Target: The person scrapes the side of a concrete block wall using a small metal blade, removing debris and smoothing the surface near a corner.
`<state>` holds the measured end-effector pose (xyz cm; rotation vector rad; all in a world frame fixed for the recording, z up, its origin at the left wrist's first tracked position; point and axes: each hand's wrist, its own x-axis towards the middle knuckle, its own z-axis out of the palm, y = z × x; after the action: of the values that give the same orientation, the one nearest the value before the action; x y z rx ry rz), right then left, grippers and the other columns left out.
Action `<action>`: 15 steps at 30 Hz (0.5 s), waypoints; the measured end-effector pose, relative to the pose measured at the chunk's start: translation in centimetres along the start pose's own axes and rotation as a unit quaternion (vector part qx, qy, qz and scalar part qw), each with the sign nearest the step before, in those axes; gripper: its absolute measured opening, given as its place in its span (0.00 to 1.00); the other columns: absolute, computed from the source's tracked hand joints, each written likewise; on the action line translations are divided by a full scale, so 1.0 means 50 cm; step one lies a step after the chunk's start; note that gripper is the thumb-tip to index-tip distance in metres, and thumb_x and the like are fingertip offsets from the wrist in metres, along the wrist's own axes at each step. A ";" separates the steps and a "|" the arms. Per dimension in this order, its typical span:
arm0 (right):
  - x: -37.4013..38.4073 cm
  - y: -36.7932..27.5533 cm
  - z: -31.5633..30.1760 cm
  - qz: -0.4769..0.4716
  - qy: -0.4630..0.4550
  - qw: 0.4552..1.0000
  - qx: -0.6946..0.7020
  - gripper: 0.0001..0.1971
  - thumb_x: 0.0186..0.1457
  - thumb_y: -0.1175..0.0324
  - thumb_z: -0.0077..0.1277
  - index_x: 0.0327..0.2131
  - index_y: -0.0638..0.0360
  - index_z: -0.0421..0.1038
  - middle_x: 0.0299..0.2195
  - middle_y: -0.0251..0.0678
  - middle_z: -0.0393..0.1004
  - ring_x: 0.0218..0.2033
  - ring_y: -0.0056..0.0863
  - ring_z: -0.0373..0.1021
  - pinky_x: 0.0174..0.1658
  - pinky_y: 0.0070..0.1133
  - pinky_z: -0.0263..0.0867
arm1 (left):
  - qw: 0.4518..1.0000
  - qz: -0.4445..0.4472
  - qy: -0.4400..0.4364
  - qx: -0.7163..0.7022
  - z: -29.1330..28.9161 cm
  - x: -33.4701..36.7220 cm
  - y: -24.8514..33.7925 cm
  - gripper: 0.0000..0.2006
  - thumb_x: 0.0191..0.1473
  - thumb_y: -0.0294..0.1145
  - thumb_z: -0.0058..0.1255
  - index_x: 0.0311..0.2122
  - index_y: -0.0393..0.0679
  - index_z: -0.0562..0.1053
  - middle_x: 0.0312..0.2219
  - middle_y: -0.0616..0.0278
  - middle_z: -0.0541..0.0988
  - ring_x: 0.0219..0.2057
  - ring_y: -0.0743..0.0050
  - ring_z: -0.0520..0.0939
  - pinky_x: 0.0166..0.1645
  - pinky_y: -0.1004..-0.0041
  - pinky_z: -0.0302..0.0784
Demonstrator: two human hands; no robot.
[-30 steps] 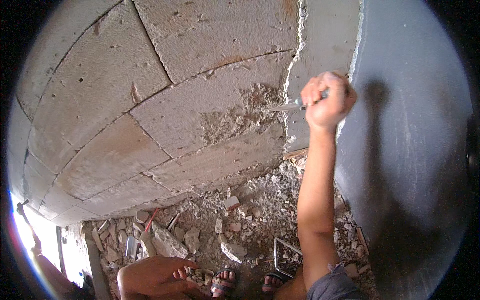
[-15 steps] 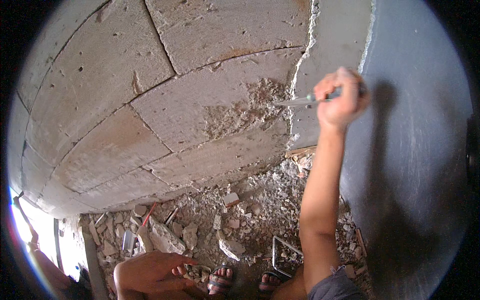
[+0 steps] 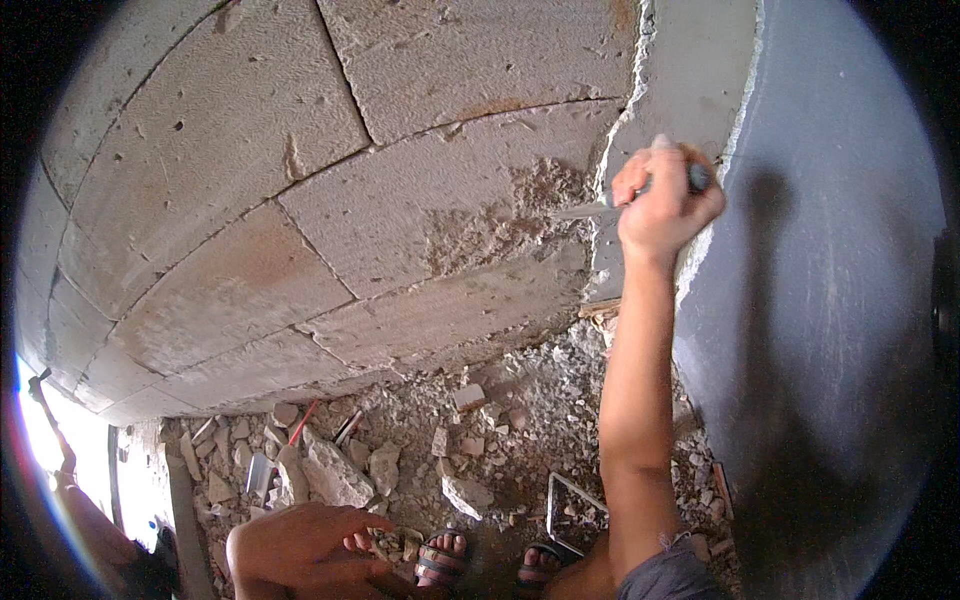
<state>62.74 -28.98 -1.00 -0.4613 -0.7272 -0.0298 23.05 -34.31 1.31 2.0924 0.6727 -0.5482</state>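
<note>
My right hand [image 3: 662,205] is closed in a fist around the dark green handle of a slim, pointed metal tool [image 3: 585,211]; its exact kind does not show. The tool's tip points left at a rough, chipped patch [image 3: 500,225] in the pale block wall [image 3: 390,195]. A broken plaster edge runs just behind the fist. Low at the left, my left hand [image 3: 310,535] rests loosely near my lap, fingers partly stretched, with nothing seen in it. Beside its fingertips lie small stone-like pieces [image 3: 395,545].
Rubble [image 3: 340,470] covers the floor along the wall's foot. A bent metal frame [image 3: 570,512] lies close to my sandalled feet [image 3: 442,560]. A smooth grey panel [image 3: 820,300] rises on the right. At the far left another person's arm [image 3: 95,520] shows against bright light.
My right hand has shifted slightly left, the tool moving with it against the chipped patch. The view has also moved a little. My left hand stays put.
</note>
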 end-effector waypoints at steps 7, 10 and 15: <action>0.023 -0.092 0.002 -0.211 -0.043 0.975 -0.050 0.16 0.54 0.68 0.42 0.14 0.59 0.59 0.08 0.32 0.59 0.07 0.21 0.58 0.11 0.17 0.54 | 1.000 0.024 -0.003 -0.008 -0.003 -0.002 -0.009 0.24 0.55 0.42 0.48 0.50 0.33 0.65 0.35 0.43 0.76 0.37 0.53 0.80 0.39 0.64 0.75; 0.020 0.032 -0.003 0.001 0.002 0.999 -0.043 0.12 0.48 0.79 0.46 0.15 0.59 0.58 0.09 0.30 0.62 0.10 0.16 0.59 0.12 0.17 0.56 | 0.999 0.041 0.000 -0.003 -0.005 0.005 -0.003 0.23 0.55 0.42 0.49 0.49 0.33 0.65 0.33 0.44 0.77 0.36 0.53 0.80 0.38 0.64 0.76; 0.010 0.004 -0.015 0.002 0.003 0.999 -0.052 0.11 0.49 0.76 0.45 0.16 0.60 0.60 0.10 0.32 0.63 0.08 0.17 0.58 0.11 0.19 0.54 | 0.999 0.038 0.029 0.019 0.001 0.001 0.002 0.23 0.55 0.42 0.49 0.49 0.33 0.66 0.32 0.45 0.77 0.34 0.52 0.81 0.37 0.64 0.76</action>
<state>63.63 -29.05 -1.23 -0.5611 -0.7210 -0.0660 23.13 -34.40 1.30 2.1662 0.6173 -0.4622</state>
